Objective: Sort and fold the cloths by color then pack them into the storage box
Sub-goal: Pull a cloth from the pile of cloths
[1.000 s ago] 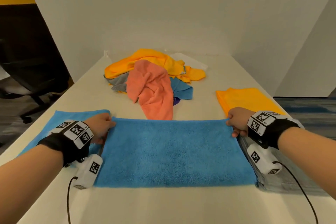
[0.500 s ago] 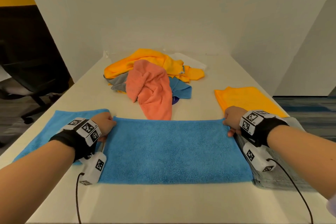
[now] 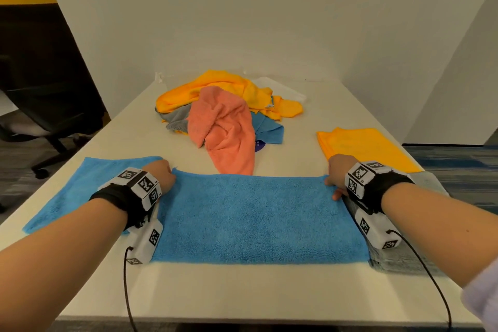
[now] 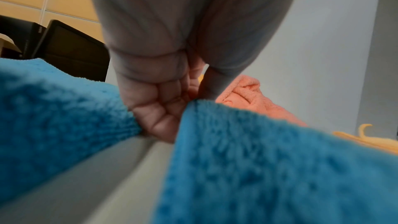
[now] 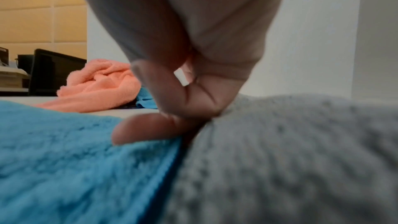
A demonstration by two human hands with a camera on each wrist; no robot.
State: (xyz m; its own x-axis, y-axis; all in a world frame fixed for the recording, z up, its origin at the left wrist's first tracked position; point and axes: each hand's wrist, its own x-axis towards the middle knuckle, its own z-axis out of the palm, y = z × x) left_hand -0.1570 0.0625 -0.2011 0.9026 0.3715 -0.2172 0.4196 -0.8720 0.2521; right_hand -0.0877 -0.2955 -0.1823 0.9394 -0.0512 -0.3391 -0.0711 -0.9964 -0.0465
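Note:
A blue cloth (image 3: pixel 256 218) lies flat and folded across the near part of the white table (image 3: pixel 242 291). My left hand (image 3: pixel 161 175) pinches its far left corner with curled fingers (image 4: pixel 159 108). My right hand (image 3: pixel 336 172) holds the far right corner, its thumb (image 5: pixel 146 127) lying on the blue pile (image 5: pixel 64 159). The far edge runs taut between the two hands. A heap of unsorted cloths sits further back: yellow (image 3: pixel 229 89), salmon pink (image 3: pixel 226 135), grey (image 3: pixel 177 118) and blue (image 3: pixel 269 129). No storage box is in view.
A second blue cloth (image 3: pixel 89 183) lies flat at the left under my left wrist. A grey cloth (image 3: pixel 404 259) lies at the right under my right wrist, with a folded yellow cloth (image 3: pixel 363 148) behind it. An office chair (image 3: pixel 40 121) stands left of the table.
Both hands keep their hold on the far corners and have barely shifted. The blue cloth lies as before.

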